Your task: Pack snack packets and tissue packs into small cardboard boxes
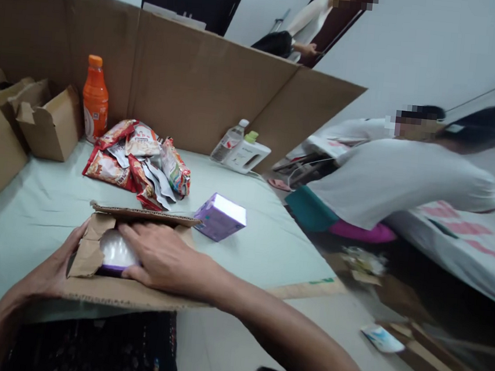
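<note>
torn cardboard box (pixel 123 293), right hand (pixel 164 259) pressing glossy purple-white pack (pixel 115 251) inside

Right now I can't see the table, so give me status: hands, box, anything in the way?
Right hand flat on purple pack inside cardboard box. Left hand steadies box's side. Second purple box and snack packets lie beyond, clear.

The box (pixel 132 291) is matt, rough-torn cardboard; the snack packets (pixel 140 160) are glossy foil; the worktop (pixel 30 211) wears smooth cloth.
</note>
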Demonstrator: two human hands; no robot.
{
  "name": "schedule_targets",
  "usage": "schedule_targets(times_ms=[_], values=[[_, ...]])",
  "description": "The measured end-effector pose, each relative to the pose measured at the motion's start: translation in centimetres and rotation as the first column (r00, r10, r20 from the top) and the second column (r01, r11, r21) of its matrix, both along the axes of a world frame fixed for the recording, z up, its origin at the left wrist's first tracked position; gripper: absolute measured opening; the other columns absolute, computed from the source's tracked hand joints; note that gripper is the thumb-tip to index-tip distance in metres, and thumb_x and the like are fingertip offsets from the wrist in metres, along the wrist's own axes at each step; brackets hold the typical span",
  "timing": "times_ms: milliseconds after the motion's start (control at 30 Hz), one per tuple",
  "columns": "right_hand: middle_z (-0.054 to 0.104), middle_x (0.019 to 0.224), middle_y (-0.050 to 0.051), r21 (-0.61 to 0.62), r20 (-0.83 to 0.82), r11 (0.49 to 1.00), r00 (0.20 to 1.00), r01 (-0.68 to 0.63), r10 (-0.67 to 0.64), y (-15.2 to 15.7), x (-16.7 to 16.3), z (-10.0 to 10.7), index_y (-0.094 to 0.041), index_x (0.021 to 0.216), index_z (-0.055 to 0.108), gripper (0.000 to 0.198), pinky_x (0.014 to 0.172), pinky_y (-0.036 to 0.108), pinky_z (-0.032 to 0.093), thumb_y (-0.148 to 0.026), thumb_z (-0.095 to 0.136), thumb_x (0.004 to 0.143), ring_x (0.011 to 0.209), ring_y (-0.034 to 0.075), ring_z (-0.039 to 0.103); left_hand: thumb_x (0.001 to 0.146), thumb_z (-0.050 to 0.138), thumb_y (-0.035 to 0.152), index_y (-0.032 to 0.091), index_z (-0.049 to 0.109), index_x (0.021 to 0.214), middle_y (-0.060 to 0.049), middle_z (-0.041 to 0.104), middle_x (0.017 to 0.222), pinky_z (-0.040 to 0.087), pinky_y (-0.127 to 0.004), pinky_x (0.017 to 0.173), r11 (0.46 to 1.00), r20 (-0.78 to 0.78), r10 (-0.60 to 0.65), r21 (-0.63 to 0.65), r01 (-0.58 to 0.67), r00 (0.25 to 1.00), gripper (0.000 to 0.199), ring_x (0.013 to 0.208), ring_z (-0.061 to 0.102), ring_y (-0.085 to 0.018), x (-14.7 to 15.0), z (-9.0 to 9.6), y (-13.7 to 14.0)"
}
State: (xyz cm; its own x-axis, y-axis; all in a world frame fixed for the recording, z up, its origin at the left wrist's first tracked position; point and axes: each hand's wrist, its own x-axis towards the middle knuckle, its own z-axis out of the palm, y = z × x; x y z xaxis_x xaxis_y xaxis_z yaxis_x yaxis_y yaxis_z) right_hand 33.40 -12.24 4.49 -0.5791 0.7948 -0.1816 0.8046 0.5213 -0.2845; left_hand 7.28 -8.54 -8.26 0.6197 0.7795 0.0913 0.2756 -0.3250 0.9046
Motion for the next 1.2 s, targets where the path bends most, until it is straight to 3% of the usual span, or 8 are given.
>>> schedule_targets(times_ms=[133, 267, 333, 467, 533, 767, 967, 1200], values=[[0.071, 0.123, 0.019, -0.044, -0.058, 0.998, 0.997, -0.051, 0.048, 1.6, -0.1, -0.7, -0.010, 0.134, 0.060, 0.051, 0.092, 0.047, 0.055, -0.032, 0.069, 0.088, 0.107, 0.032, 0.067, 0.079, 0.074, 0.068, 0.041, 0.012, 0.166, -0.003, 0.023, 0.173, 0.029, -0.063, 0.126, 1.000, -0.024, 0.005, -0.015, -0.006, 1.000, 0.110, 0.157, 0.022, -0.046, -0.2, -0.2, -0.1], [0.069, 0.136, 0.013, 0.152, -0.366, 0.975, 0.926, 0.164, -0.099, -2.4, 5.0, 2.3, -0.020, 0.143, 0.057, 0.060, 0.099, 0.046, 0.055, -0.031, 0.068, 0.085, 0.120, 0.030, 0.065, 0.069, 0.074, 0.080, 0.032, 0.012, 0.167, -0.011, 0.019, 0.174, 0.028, -0.071, 0.122, 0.999, -0.011, 0.001, 0.033, 0.000, 1.000, 0.125, 0.155, 0.020, -0.053, -0.8, -1.6, 0.2], [0.069, 0.136, 0.009, 0.277, -0.475, 0.878, 0.850, 0.390, -0.228, -5.5, 8.8, 4.2, -0.027, 0.144, 0.057, 0.057, 0.096, 0.046, 0.058, -0.033, 0.066, 0.088, 0.118, 0.030, 0.067, 0.067, 0.074, 0.081, 0.031, 0.010, 0.167, -0.013, 0.019, 0.174, 0.028, -0.072, 0.122, 0.999, -0.024, 0.008, 0.039, -0.007, 1.000, 0.129, 0.154, 0.022, -0.055, -1.0, -2.2, 0.3], [0.069, 0.132, 0.003, 0.386, -0.605, 0.529, 0.640, 0.756, -0.473, -9.8, 15.9, 4.3, -0.040, 0.143, 0.056, 0.055, 0.092, 0.052, 0.061, -0.043, 0.068, 0.089, 0.111, 0.035, 0.070, 0.071, 0.069, 0.082, 0.035, 0.010, 0.167, -0.012, 0.019, 0.174, 0.028, -0.070, 0.122, 1.000, -0.023, -0.021, -0.001, 0.021, 1.000, 0.123, 0.154, 0.022, -0.054, -1.3, -2.3, 0.5], [0.072, 0.125, 0.005, 0.389, -0.569, 0.482, 0.616, 0.786, -0.545, -9.6, 18.1, 1.8, -0.036, 0.137, 0.062, 0.052, 0.090, 0.052, 0.061, -0.046, 0.070, 0.087, 0.105, 0.035, 0.072, 0.070, 0.071, 0.081, 0.035, 0.012, 0.167, -0.012, 0.022, 0.173, 0.028, -0.071, 0.121, 0.999, -0.030, -0.034, -0.002, 0.034, 0.999, 0.122, 0.154, 0.021, -0.055, -1.7, -2.3, 0.6], [0.062, 0.143, 0.021, 0.222, -0.211, 0.748, 0.780, 0.625, -0.589, -4.2, 19.5, -9.0, -0.016, 0.142, 0.057, 0.063, 0.106, 0.056, 0.051, -0.036, 0.069, 0.084, 0.133, 0.037, 0.059, 0.066, 0.079, 0.070, 0.045, 0.007, 0.165, -0.001, 0.022, 0.174, 0.027, -0.070, 0.122, 0.999, -0.097, -0.013, -0.054, 0.008, 0.995, 0.124, 0.155, 0.017, -0.055, -3.5, -3.2, 1.1], [0.039, 0.164, 0.022, 0.371, -0.161, 0.746, 0.829, 0.553, -0.535, -5.1, 22.3, -7.1, -0.027, 0.159, 0.038, 0.091, 0.113, 0.067, 0.039, -0.065, 0.072, 0.083, 0.149, 0.044, 0.040, 0.061, 0.080, 0.072, 0.049, 0.003, 0.164, 0.003, 0.020, 0.175, 0.029, -0.071, 0.121, 0.996, -0.125, 0.021, -0.085, -0.032, 0.992, 0.131, 0.155, 0.016, -0.054, -3.3, -2.5, 0.4], [0.032, 0.166, 0.026, 0.118, -0.033, 0.852, 0.860, 0.509, -0.509, 0.5, 26.0, -8.2, -0.016, 0.164, 0.028, 0.125, 0.122, 0.065, 0.029, -0.072, 0.080, 0.064, 0.155, 0.046, 0.029, 0.062, 0.081, 0.074, 0.049, 0.009, 0.164, 0.004, 0.004, 0.177, 0.014, -0.074, 0.123, 0.995, -0.113, 0.012, -0.097, -0.023, 0.994, 0.127, 0.157, 0.007, -0.053, -3.3, -2.8, 0.4]])
